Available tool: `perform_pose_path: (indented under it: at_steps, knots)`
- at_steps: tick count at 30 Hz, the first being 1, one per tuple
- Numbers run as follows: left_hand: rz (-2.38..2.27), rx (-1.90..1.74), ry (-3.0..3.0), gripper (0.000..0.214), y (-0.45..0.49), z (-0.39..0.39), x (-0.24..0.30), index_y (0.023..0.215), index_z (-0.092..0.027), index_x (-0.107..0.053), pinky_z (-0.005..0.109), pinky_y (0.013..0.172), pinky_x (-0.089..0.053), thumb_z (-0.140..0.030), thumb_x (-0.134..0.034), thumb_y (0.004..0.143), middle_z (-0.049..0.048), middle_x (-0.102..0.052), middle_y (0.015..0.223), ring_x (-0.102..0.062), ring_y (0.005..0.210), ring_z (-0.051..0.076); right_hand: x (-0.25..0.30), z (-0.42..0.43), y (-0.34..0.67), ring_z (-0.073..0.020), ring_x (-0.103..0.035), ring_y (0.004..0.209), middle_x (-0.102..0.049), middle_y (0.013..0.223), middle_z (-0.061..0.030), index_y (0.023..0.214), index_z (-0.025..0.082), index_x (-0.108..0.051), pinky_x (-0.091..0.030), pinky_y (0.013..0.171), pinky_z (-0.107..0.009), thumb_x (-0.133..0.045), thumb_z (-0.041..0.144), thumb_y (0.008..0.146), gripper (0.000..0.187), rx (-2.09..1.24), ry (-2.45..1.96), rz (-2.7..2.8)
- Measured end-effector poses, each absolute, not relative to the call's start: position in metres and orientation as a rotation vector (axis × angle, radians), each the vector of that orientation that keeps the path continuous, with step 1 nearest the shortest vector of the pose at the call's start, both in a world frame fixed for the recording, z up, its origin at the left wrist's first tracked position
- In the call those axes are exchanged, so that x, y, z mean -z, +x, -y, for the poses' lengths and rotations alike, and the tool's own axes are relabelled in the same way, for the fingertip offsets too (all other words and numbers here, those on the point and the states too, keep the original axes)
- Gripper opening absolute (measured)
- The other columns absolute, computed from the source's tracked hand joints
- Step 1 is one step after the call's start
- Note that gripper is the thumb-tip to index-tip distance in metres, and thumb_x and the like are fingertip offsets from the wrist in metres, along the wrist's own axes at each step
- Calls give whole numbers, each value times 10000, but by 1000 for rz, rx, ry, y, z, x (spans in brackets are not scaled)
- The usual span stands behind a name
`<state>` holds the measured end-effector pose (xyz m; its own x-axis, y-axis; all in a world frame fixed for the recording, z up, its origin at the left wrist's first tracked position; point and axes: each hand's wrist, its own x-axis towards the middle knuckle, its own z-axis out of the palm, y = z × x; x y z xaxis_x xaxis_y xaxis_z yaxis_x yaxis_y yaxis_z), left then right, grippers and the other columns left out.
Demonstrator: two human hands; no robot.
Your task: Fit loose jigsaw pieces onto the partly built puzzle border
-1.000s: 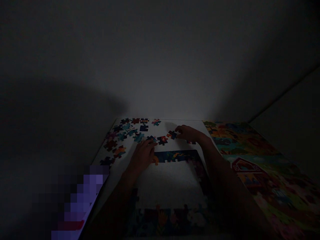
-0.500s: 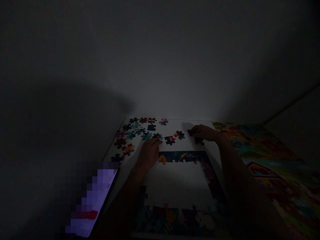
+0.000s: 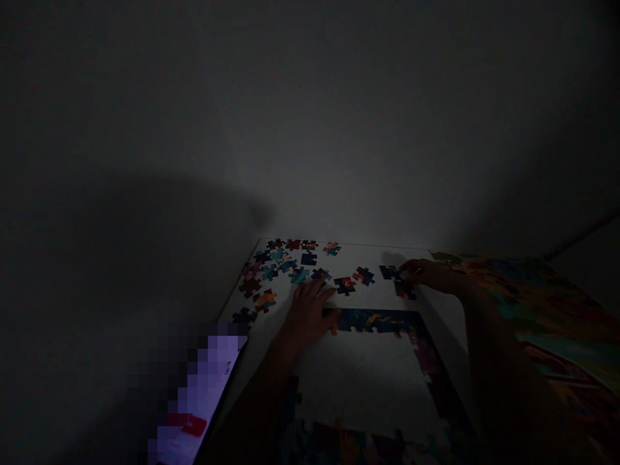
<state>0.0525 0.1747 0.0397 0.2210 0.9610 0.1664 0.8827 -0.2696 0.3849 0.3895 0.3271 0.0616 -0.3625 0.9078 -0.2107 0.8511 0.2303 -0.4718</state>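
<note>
The scene is very dark. My left hand [image 3: 310, 310] rests flat on the white board [image 3: 368, 381], fingers spread, at the top left corner of the partly built puzzle frame [image 3: 382, 320]. My right hand [image 3: 429, 274] reaches to the far right of the board, fingers pinched on a dark puzzle piece [image 3: 391, 272]; a second dark piece [image 3: 405, 290] lies just under it. Several loose pieces [image 3: 285, 261] are scattered at the far left of the board, with two more [image 3: 353, 281] between my hands.
A colourful picture sheet [image 3: 537, 303] lies along the right side of the board. A lit, blurred screen [image 3: 203, 394] stands at the lower left. A plain wall rises behind the board. The puzzle's bottom edge strip [image 3: 368, 445] is near me.
My right hand has moved right, away from the two middle pieces, and now pinches a dark piece near the board's right edge. My left hand stayed flat by the frame corner. The camera view shifted.
</note>
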Motion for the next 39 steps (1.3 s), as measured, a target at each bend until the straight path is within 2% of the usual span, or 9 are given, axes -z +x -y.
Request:
perform_pose_path:
  at_steps: [5, 11, 16, 20, 24, 28, 31, 35, 39]
  knots:
    - [-1753, -497, 2269, 495, 53, -175, -42, 1335, -241, -572, 517, 1154, -278, -432, -632, 882, 109, -418, 1528, -380, 1397, 308, -62, -325, 385, -248, -686, 880, -719, 1006, -118, 1062, 198, -696, -549, 757, -326, -613, 399, 758, 373, -817, -1685, 2365]
    - [-1751, -519, 2262, 475, 54, -174, -44, 1323, -243, -581, 524, 1148, -284, -415, -636, 884, 114, -436, 1510, -379, 1393, 310, -69, -321, 381, -260, -686, 884, -717, 973, -131, 1055, 172, -692, -540, 770, -335, -609, 469, 741, 441, -859, -1691, 2371]
    - [-1733, -552, 2279, 456, 52, -174, -42, 1317, -239, -581, 523, 1148, -287, -414, -617, 898, 114, -431, 1513, -373, 1398, 304, -66, -324, 383, -258, -683, 896, -721, 967, -111, 1057, 205, -685, -540, 774, -339, -618, 494, 729, 442, -872, -1677, 2376]
    - [-1766, -590, 2259, 395, 54, -173, -41, 1290, -240, -599, 493, 1145, -309, -378, -586, 921, 93, -474, 1482, -412, 1370, 277, -61, -327, 385, -288, -689, 884, -716, 966, -121, 1025, 202, -690, -546, 775, -373, -623, 567, 672, 512, -873, -1694, 2341]
    - [-1841, -645, 2249, 349, 57, -172, -45, 1266, -240, -616, 442, 1151, -324, -341, -553, 938, 68, -520, 1438, -451, 1334, 245, -59, -328, 384, -317, -693, 896, -731, 935, -105, 955, 236, -699, -547, 790, -396, -635, 589, 627, 486, -906, -1682, 2307]
    - [-2303, -613, 2018, 354, 58, -165, -55, 1286, -236, -601, 542, 1183, -240, -321, -469, 968, 95, -565, 1383, -471, 1321, 263, -66, -324, 380, -336, -700, 909, -739, 912, -119, 911, 241, -680, -548, 792, -395, -640, 559, 596, 448, -960, -1676, 2245]
    - [-2631, -411, 1763, 483, 55, -157, -57, 1390, -179, -516, 636, 1115, -293, -403, -463, 965, 187, -483, 1457, -418, 1362, 353, -73, -319, 375, -338, -703, 902, -742, 877, -112, 891, 249, -666, -550, 790, -396, -638, 553, 587, 430, -1011, -1680, 2233]
    - [-2724, -232, 1623, 610, 51, -151, -53, 1455, -144, -434, 664, 1040, -361, -501, -437, 960, 236, -392, 1516, -385, 1373, 410, -74, -318, 374, -347, -692, 935, -735, 865, -115, 875, 251, -655, -547, 794, -400, -625, 558, 582, 425, -1009, -1691, 2210]
    - [-2636, -241, 1655, 637, 54, -151, -50, 1461, -140, -424, 691, 1056, -317, -532, -410, 960, 243, -355, 1536, -345, 1398, 419, -67, -323, 378, -354, -682, 939, -730, 869, -122, 877, 259, -652, -543, 788, -408, -627, 553, 582, 417, -1021, -1691, 2204]
